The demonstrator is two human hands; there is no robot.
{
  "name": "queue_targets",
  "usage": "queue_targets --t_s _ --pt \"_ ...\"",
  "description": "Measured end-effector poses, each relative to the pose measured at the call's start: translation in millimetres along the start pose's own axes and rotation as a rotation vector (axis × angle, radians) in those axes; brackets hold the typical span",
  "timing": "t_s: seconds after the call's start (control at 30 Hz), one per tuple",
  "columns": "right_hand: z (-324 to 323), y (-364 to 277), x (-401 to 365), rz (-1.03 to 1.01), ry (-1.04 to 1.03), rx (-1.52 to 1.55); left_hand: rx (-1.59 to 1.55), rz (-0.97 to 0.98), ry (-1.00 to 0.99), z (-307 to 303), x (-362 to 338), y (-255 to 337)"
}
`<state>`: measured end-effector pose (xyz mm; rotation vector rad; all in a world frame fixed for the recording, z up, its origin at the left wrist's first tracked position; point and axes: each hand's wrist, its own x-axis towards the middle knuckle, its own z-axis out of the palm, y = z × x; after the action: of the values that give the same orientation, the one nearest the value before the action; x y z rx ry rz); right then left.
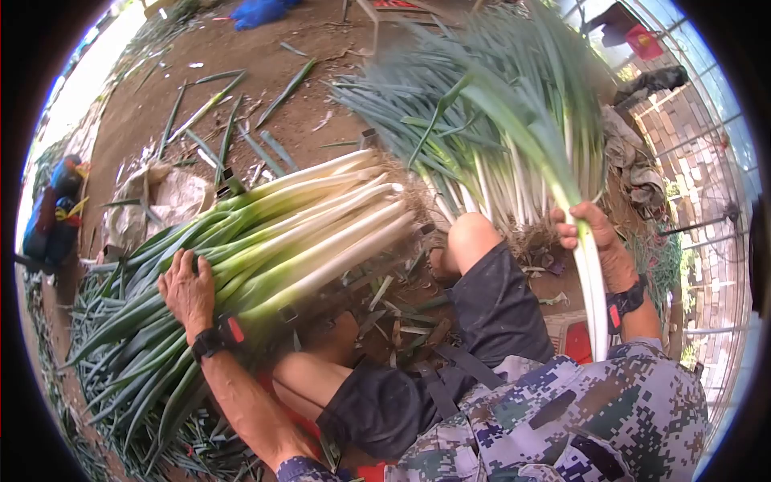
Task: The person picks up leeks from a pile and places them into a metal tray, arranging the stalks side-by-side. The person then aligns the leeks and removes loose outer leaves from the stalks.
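My right hand is closed around the pale stalk of a leek. Its white end points down toward my chest, and its blurred green leaves reach up over a standing bunch of leeks. On the left, a thick pile of trimmed leeks lies across a low rack, mostly hidden, with white ends to the right and leaves hanging left. My left hand lies on the green part of this pile, fingers stretched out over the leaves.
Loose leaves litter the brown dirt floor. Crumpled sacking lies behind the pile. A blue bag sits at the far edge. Wire mesh runs along the right side. My bent knees are between the two groups of leeks.
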<state>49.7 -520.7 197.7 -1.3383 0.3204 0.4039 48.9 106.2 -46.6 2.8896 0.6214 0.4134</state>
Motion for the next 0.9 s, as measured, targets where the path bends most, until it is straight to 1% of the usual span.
queue_targets --t_s 0.17,0.2,0.3,0.33,0.43,0.5,0.53,0.57,0.6,0.63,0.67,0.7,0.77,0.87,0.9 --pt "98 -79 24 -0.353 -0.308 -0.321 -0.026 -0.013 0.047 -10 -5 11" --pt "117 -76 38 -0.438 -0.327 -0.414 -0.039 -0.015 0.068 5 -5 12" --pt "172 -87 67 -0.677 -0.355 -0.718 -0.03 -0.015 0.072 7 -7 14" --pt "193 -85 80 -0.779 -0.322 -0.821 -0.042 -0.017 0.087 7 -8 15" --pt "246 -65 127 -1.069 -0.429 -1.13 -0.09 -0.017 0.11 0 -13 20" --pt "286 -24 160 -1.248 -0.47 -1.28 -0.118 0.019 0.115 -11 -20 23" --pt "307 8 177 -1.299 -0.462 -1.297 -0.169 0.065 0.168 -15 -26 21" --pt "327 36 184 -1.377 -0.562 -1.29 -0.235 0.108 0.178 -22 -31 21" --pt "332 72 214 -1.346 -0.586 -1.438 -0.24 0.136 0.15 -36 -35 23" --pt "336 98 217 -1.04 -0.566 -1.622 -0.24 0.167 0.12 -59 -42 26" --pt "319 142 256 -0.997 -0.547 -1.894 -0.26 -0.089 -0.267 -82 -46 39" --pt "301 180 274 -1.309 -0.398 -1.665 -0.306 -0.121 -0.239 -87 -45 38" --pt "313 160 259 -1.325 -0.357 -1.51 -0.412 -0.162 -0.177 -95 -41 39" --pt "312 138 262 -1.166 -0.519 -1.453 -0.34 -0.011 -0.073 -104 -38 36" --pt "315 132 255 -1.19 -0.499 -1.468 -0.332 -0.009 -0.066 -107 -42 37"
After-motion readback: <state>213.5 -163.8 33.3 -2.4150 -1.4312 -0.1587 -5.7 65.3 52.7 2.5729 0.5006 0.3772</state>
